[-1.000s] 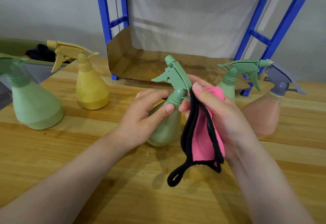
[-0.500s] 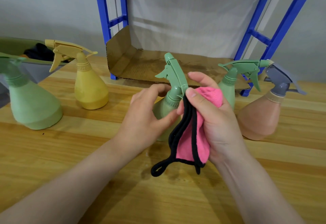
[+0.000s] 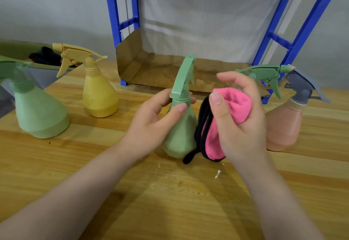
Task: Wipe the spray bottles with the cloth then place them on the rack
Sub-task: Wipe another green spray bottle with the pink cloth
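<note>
Behind the hands, a blue rack [image 3: 120, 22] is standing on the desk [image 3: 170, 202]. The left hand [image 3: 151, 124] is gripping a green spray bottle [image 3: 179, 136]; the right hand [image 3: 238, 126], bunching a pink cloth [image 3: 234, 105], is hiding most of another green bottle [image 3: 264, 72].

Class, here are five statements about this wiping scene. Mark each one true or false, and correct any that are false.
1. The left hand grips the green spray bottle near its neck. True.
2. The right hand holds a blue cloth. False: the cloth is pink with black trim.
3. A yellow spray bottle stands upright on the wooden table. True.
4. Bottles already stand on the blue rack. False: its cardboard-lined shelf holds none.
5. The peach bottle has a yellow trigger head. False: it is grey-blue.
</note>
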Demonstrator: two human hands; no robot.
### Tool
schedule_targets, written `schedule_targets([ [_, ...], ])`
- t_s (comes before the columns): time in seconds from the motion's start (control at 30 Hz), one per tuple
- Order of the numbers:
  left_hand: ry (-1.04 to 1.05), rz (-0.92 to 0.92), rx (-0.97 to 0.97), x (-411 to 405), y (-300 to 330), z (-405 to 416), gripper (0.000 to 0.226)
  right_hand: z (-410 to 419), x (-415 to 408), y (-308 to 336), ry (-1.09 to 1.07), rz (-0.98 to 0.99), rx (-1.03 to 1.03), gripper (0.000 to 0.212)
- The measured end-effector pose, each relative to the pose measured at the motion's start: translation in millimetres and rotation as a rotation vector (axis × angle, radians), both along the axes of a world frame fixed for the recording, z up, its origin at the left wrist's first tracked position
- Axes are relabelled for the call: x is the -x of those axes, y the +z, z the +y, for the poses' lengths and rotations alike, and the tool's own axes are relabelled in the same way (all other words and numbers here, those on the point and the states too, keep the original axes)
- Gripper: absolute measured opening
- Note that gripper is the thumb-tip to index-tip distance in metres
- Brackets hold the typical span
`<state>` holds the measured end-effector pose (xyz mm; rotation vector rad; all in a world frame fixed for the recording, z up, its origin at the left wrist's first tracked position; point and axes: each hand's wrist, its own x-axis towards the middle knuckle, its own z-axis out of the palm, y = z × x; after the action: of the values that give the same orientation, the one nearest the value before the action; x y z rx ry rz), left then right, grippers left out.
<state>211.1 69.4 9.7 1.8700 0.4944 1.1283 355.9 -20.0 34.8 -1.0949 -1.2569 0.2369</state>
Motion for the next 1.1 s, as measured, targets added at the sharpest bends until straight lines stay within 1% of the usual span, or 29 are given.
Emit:
schedule_targets([
  [0.1, -0.175, -0.040, 0.169, 3, 7, -3, 0.021, 1, -6, 2, 0.024, -0.118, -0.120, 0.038],
  [0.17, -0.277, -0.051, 0.270, 4, 10, -5, 0.024, 3, -11, 2, 0.032, -0.164, -0.161, 0.047],
  [0.27, -0.456, -0.044, 0.349, 8, 12, -6, 0.022, 4, -15, 2, 0.004, -0.200, -0.168, 0.061],
  [0.33, -0.558, -0.026, 0.376, 11, 12, -4, 0.017, 4, -16, 2, -0.017, -0.210, -0.170, 0.064],
  [0.37, -0.601, -0.009, 0.394, 12, 12, -3, 0.018, 4, -16, 1, -0.029, -0.213, -0.168, 0.064],
  [0.47, -0.717, 0.071, 0.457, 14, 9, -1, 0.032, 4, -18, 1, -0.023, -0.225, -0.143, 0.065],
  [0.53, -0.783, 0.113, 0.491, 14, 9, -1, 0.041, 4, -17, 1, 0.038, -0.224, -0.112, 0.065],
  [0.57, -0.804, 0.131, 0.504, 14, 9, 0, 0.043, 4, -17, 1, 0.092, -0.216, -0.104, 0.064],
  [0.63, -0.833, 0.154, 0.516, 15, 9, 1, 0.045, 2, -15, 0, 0.180, -0.172, -0.074, 0.055],
  [0.7, -0.844, 0.166, 0.518, 16, 10, 2, 0.044, 0, -14, 1, 0.197, -0.121, 0.011, 0.043],
  [0.73, -0.842, 0.171, 0.519, 15, 10, 2, 0.043, 0, -14, 1, 0.172, -0.127, 0.052, 0.040],
  [0.8, -0.824, 0.176, 0.527, 15, 10, 1, 0.043, 1, -14, 0, 0.019, -0.229, 0.044, 0.036],
  [0.83, -0.815, 0.175, 0.531, 15, 10, 1, 0.043, 3, -13, -1, -0.070, -0.275, 0.012, 0.037],
  [0.9, -0.794, 0.170, 0.543, 14, 9, 2, 0.043, 3, -9, -3, -0.189, -0.297, -0.015, 0.044],
  [0.97, -0.781, 0.161, 0.560, 14, 9, 2, 0.043, 2, -6, -5, -0.249, -0.302, 0.005, 0.046],
  [1.1, -0.766, 0.168, 0.552, 15, 9, 4, 0.042, -3, -2, -6, -0.308, -0.402, -0.005, 0.045],
])
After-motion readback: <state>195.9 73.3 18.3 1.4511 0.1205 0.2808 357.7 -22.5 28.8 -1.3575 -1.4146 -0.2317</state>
